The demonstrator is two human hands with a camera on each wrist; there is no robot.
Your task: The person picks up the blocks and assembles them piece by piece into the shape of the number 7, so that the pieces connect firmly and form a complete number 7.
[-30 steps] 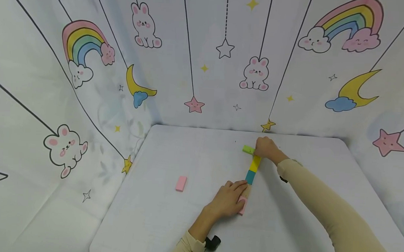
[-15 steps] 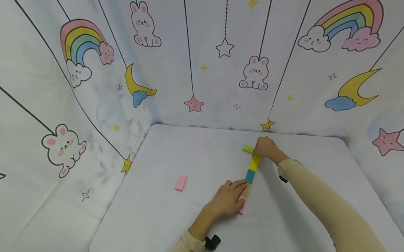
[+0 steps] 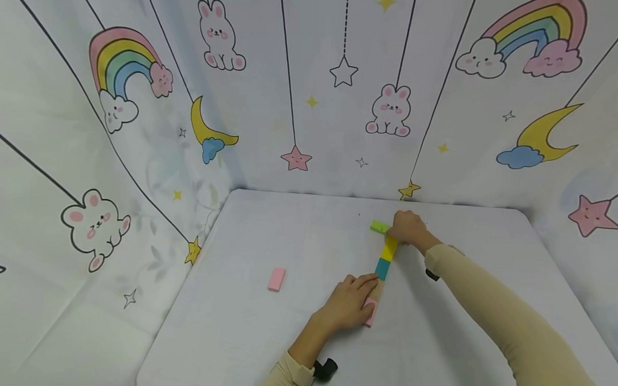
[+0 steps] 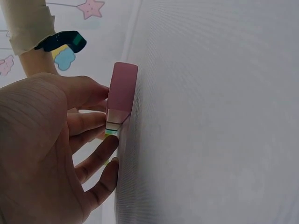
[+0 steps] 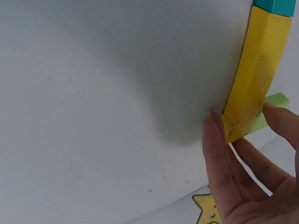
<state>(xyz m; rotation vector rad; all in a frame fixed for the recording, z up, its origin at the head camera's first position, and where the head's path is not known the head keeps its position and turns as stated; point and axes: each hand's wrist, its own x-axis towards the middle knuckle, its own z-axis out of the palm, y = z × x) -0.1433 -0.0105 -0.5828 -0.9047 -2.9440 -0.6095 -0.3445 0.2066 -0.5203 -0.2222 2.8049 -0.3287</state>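
Observation:
Several small toy blocks lie end to end in a slanting row on the white table. From the near end come a pink block [image 3: 370, 316], a bare-wood block [image 3: 379, 290], a teal block [image 3: 382, 269] and a yellow block [image 3: 389, 248]. A light-green block [image 3: 379, 226] lies crosswise at the far end. My left hand [image 3: 345, 308] rests along the row's near part, thumb against the pink block, fingers extended by the wood one. With my right hand [image 3: 411, 228] I pinch the yellow block's far end between thumb and fingers; in the right wrist view they straddle it.
A separate pink block [image 3: 277, 279] lies on the white table [image 3: 222, 332], left of the row. Behind the table's back edge hangs a white cloth [image 3: 261, 89] printed with rainbows, rabbits and stars. Each wrist wears a black strap-on device [image 3: 325, 369].
The view has shifted very slightly. Both hands keep their places on the row, and no block has visibly moved.

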